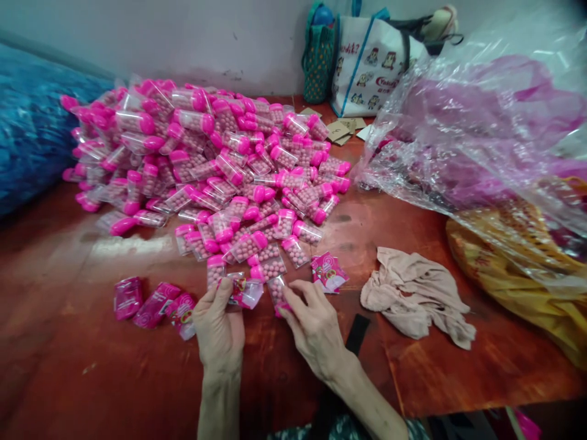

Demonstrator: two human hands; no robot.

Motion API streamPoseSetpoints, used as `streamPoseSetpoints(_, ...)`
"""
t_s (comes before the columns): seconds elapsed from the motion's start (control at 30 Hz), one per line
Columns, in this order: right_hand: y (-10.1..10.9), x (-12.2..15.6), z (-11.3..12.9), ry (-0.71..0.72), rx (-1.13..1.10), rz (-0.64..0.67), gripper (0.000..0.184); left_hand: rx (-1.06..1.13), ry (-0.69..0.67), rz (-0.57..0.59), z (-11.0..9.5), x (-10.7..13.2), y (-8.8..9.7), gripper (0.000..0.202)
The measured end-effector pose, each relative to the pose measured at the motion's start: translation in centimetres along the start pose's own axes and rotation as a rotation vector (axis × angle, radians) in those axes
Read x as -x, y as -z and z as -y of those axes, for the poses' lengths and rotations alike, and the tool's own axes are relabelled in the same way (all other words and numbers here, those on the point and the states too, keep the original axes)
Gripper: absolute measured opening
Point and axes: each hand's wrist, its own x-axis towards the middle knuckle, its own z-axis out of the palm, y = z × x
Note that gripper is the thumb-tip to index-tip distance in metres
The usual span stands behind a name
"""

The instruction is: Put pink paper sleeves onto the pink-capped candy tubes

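Over the surface (137,379), the left hand (219,330) pinches a printed packet (247,292), probably light, floppy and slick, best held by its edges; the right hand (316,330) grasps a bead-filled bottle (276,288) by its pink-capped end, likely stiffer. Beyond lies a bottle pile (220,159).

Smooth, clear plastic tubes (187,120) carry glossy pink caps (147,124); the pink packets (127,298) show a shiny, film-like plastic finish. The scuffed reddish tabletop (358,391) shines in patches, the rumpled rag (413,293) is matt cloth, the transparent bag (394,174) crinkled glossy plastic, the blue bag (36,128) shiny, the wall (183,36) matt.
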Motion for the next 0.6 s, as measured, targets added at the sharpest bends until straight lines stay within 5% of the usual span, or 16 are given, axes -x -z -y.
streamPoseSetpoints(0.27, -0.6, 1.2, 0.6, -0.042, 0.232, 0.219, 0.024, 0.054, -0.024, -0.071, -1.0, -0.5, 0.5, 0.011)
streamPoseSetpoints(0.43, 0.5, 1.4, 0.6, 0.208, 0.296, 0.303, 0.052, 0.04, 0.03, -0.042, -1.0, -0.3, 0.6, 0.009)
streamPoseSetpoints(0.6, 1.1, 2.5, 1.1, 0.259, 0.358, 0.245, 0.049, 0.023, 0.078, 0.006, -0.9, 0.3, 0.4, 0.009)
